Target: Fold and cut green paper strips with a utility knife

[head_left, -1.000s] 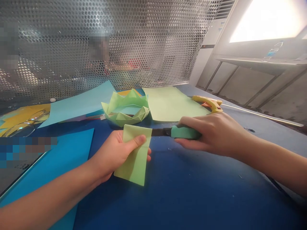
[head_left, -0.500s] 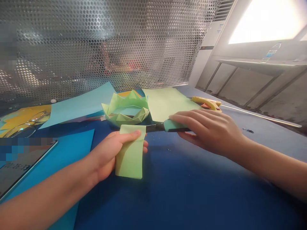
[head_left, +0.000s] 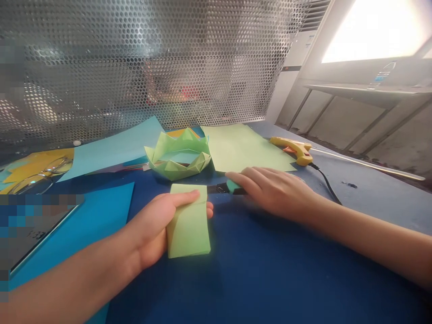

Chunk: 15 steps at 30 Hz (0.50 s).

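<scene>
My left hand (head_left: 158,222) is closed on a folded piece of light green paper (head_left: 189,229), thumb across its upper part and fingertips showing behind the right edge. My right hand (head_left: 275,191) is wrapped over the mint-green and black handle of a utility knife (head_left: 232,186). Its blade points left and meets the paper's upper right edge; whether the tip lies inside the fold is hidden. Just behind the paper stands a green folded-paper ring (head_left: 180,168) with pointed petals.
A light green sheet (head_left: 246,148) and a yellow glue gun (head_left: 293,148) with a black cord lie at the back right. To the left are blue sheets (head_left: 111,148), eyeglasses (head_left: 43,173) and a phone (head_left: 40,229). A perforated metal panel (head_left: 151,58) borders the blue table.
Both hands have come slightly nearer to me, with the paper and the knife. My right hand has moved left and lower, uncovering more of the glue gun and its cord.
</scene>
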Tool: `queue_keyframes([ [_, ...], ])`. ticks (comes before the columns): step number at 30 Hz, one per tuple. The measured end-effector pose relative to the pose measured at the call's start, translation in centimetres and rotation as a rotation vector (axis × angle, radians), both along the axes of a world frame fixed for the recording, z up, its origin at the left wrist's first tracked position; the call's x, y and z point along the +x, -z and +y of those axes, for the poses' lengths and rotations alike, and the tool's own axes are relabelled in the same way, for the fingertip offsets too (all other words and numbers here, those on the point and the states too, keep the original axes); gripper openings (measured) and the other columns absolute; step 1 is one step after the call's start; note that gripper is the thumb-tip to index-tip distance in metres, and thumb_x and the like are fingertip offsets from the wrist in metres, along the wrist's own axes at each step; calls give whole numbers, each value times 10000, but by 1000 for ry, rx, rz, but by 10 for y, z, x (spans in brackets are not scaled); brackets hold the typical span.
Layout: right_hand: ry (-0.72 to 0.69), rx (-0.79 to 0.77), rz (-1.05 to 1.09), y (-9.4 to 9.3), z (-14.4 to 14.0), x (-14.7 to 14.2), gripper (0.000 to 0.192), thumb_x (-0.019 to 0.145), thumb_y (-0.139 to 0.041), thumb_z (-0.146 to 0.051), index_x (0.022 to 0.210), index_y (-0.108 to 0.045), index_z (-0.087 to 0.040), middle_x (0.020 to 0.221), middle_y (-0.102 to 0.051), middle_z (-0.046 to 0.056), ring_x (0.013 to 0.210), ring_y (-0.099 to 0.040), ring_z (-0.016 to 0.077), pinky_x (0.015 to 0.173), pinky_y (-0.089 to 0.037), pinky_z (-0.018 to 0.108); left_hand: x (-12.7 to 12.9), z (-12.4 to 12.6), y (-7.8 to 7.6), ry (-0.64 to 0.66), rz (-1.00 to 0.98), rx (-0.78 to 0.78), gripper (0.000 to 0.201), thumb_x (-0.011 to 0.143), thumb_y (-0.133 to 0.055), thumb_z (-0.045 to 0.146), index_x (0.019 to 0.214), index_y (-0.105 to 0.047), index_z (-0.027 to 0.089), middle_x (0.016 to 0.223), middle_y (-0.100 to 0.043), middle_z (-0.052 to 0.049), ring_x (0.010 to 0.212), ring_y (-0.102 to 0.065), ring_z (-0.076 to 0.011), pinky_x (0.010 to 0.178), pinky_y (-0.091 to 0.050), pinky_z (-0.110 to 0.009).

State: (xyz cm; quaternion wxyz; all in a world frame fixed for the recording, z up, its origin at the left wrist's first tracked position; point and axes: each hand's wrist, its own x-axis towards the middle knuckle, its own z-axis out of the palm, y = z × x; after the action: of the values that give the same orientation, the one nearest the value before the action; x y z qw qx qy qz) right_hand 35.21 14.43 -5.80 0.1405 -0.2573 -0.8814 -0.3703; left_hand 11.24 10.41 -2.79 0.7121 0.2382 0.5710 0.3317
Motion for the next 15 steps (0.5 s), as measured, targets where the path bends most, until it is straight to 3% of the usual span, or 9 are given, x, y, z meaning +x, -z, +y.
queue_keyframes([
  [9,-40,-23,27,0,2,-5,390,989,-310,-11,1335,-483,-65,862,-663,80,745,-625,219,643,-496,317,2,-8,0,104,106,171,173,858,-727,366,814,-698,202,751,-785,-6,649,-744,-149,533,-598,-222],
  [12,-49,-65,112,-1,-1,-4,425,977,-350,-51,1394,-430,-49,944,-657,115,815,-626,245,707,-533,363,0,-8,0,156,246,393,213,873,-696,421,824,-720,215,770,-787,-16,671,-750,-189,541,-604,-278],
  [15,-90,-140,198,-4,-6,-2,405,981,-463,-181,1362,-471,-47,966,-640,131,819,-620,252,714,-543,383,-8,-3,2,211,458,769,186,853,-713,418,779,-767,256,745,-780,4,686,-731,-175,594,-565,-259],
])
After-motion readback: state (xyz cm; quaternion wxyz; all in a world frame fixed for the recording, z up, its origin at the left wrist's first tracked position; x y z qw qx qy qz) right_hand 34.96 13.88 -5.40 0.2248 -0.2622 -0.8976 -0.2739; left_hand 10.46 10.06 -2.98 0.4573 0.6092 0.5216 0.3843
